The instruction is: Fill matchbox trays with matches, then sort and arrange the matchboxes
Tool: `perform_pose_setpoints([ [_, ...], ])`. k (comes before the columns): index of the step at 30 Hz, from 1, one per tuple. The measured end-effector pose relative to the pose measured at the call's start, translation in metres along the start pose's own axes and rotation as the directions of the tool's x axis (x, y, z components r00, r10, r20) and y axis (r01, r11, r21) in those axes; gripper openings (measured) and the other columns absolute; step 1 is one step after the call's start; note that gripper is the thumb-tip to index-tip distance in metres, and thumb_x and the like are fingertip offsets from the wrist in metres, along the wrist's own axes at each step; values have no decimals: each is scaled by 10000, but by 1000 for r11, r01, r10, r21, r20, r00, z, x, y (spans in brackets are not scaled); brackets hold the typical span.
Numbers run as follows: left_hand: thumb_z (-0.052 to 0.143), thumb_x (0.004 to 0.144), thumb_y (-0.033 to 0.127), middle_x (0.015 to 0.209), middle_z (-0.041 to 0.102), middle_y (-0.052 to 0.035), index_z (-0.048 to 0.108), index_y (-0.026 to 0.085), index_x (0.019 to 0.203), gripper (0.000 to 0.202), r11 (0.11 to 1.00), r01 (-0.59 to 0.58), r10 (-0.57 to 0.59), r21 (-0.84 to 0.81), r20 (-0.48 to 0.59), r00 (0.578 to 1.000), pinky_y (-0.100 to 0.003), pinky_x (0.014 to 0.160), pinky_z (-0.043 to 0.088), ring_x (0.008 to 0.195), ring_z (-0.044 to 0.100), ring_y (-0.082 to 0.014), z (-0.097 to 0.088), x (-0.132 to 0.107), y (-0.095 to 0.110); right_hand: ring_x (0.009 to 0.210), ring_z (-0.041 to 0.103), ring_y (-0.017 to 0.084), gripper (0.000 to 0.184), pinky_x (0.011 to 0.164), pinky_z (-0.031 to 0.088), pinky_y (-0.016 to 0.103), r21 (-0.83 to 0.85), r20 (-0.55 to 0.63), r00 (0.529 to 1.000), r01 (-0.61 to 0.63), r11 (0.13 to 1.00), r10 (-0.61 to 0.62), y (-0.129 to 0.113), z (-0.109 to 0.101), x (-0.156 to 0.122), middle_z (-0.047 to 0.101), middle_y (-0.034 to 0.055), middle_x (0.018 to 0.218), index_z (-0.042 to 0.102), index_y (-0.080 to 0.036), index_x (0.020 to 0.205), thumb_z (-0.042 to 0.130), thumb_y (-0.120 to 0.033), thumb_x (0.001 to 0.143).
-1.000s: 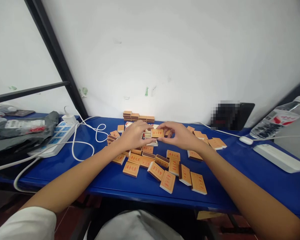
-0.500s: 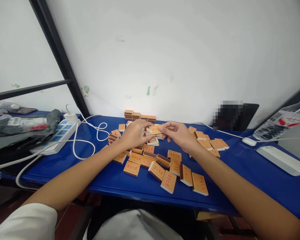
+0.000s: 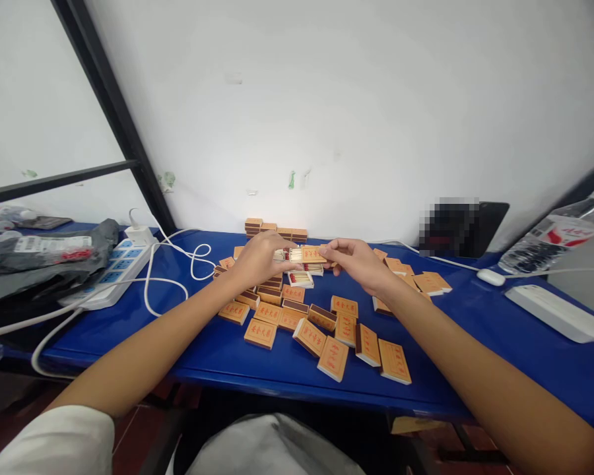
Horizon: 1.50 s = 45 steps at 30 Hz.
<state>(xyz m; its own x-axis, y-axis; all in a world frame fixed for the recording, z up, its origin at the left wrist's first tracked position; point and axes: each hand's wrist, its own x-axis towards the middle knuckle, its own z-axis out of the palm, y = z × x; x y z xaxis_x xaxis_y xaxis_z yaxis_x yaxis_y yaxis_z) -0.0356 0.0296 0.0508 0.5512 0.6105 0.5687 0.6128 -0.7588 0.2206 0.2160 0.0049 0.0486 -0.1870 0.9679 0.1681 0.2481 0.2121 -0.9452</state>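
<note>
Between my two hands a matchbox (image 3: 313, 254) is held partly slid open, with match sticks showing in its tray (image 3: 296, 254). My left hand (image 3: 260, 260) pinches the tray end between thumb and fingers. The sleeve end is gripped by my right hand (image 3: 354, 262), its fingers curled. Just below them lies an open tray of red-tipped matches (image 3: 301, 279), and other open trays are partly hidden behind my hands. Closed orange matchboxes, such as one with red lettering (image 3: 261, 333), are scattered on the blue table (image 3: 208, 359).
Against the wall stands a low stack of matchboxes (image 3: 277, 231). More matchboxes (image 3: 430, 284) lie to the right. A power strip (image 3: 123, 270) with white cables is at left beside a grey plastic bag (image 3: 44, 257). Right hold a dark tablet-like device (image 3: 485, 227), a bottle (image 3: 554, 237) and a white bar (image 3: 559, 313).
The tray has come further out of the sleeve, so more of its matches show. My right hand has shifted slightly right with the sleeve.
</note>
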Motion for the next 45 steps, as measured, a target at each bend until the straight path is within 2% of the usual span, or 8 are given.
perform_pose_setpoints([
  [11, 778, 890, 477, 1087, 802, -89, 792, 210, 1084, 330, 979, 162, -167, 121, 36, 985, -431, 881, 553, 1020, 714, -298, -10, 1, -48, 529, 512, 131, 339, 490, 359, 262, -300, -166, 978, -170, 939, 124, 28, -50, 24, 632, 14, 602, 668, -190, 736, 791, -501, 793],
  [17, 746, 909, 503, 1107, 799, -89, 789, 212, 1094, 347, 986, 136, -139, 100, 17, 990, -429, 904, 547, 1028, 713, -290, -8, 2, -39, 640, 634, 183, 312, 549, 420, 284, -524, -106, 984, -176, 833, 142, 39, -52, 26, 758, 85, 760, 664, -190, 733, 760, -468, 839],
  [21, 760, 903, 479, 1090, 798, -85, 779, 208, 1087, 328, 991, 89, -88, 101, -15, 996, -426, 909, 535, 1023, 706, -280, -7, 1, -30, 707, 637, 200, 249, 623, 430, 305, -701, -173, 984, -98, 706, -35, 37, -46, 25, 750, 71, 794, 665, -200, 778, 697, -422, 887],
  [25, 780, 883, 497, 1037, 796, -70, 771, 212, 1051, 331, 997, 33, -31, 63, -41, 999, -405, 864, 536, 963, 708, -260, -2, 0, -18, 761, 643, 188, 329, 683, 477, 295, -480, -3, 985, 150, 864, -173, 21, -27, 15, 771, 93, 915, 713, -184, 927, 636, -504, 939],
  [30, 821, 831, 528, 913, 770, -89, 762, 174, 910, 368, 996, 10, -4, 89, -64, 998, -386, 792, 518, 883, 696, -260, 5, -3, 4, 516, 456, 103, 500, 476, 352, 246, -116, 179, 982, -47, 992, 67, 1, 6, -3, 688, 52, 691, 750, -169, 852, 648, -655, 916],
  [33, 813, 811, 611, 827, 753, -74, 737, 177, 819, 440, 995, -10, 17, 101, -74, 997, -379, 764, 490, 822, 682, -251, 9, -4, 10, 473, 367, 84, 459, 407, 244, 226, 44, 158, 973, -178, 983, 169, -1, 19, -8, 577, 17, 562, 767, -159, 812, 729, -612, 878],
  [38, 785, 817, 671, 752, 720, -48, 705, 180, 788, 498, 993, -40, 48, 113, -71, 996, -357, 735, 445, 753, 655, -225, 14, -6, 11, 563, 491, 92, 369, 384, 279, 188, 243, 104, 967, -250, 937, 231, 2, 29, -8, 683, 79, 747, 753, -137, 789, 804, -498, 844],
  [45, 731, 877, 664, 724, 701, -38, 674, 178, 751, 506, 985, -108, 110, 132, -14, 994, -346, 705, 409, 710, 633, -208, 14, -8, 18, 471, 423, 78, 310, 378, 278, 186, 154, 20, 970, -243, 958, 243, -4, 32, -10, 551, 4, 562, 673, -152, 723, 671, -343, 967],
])
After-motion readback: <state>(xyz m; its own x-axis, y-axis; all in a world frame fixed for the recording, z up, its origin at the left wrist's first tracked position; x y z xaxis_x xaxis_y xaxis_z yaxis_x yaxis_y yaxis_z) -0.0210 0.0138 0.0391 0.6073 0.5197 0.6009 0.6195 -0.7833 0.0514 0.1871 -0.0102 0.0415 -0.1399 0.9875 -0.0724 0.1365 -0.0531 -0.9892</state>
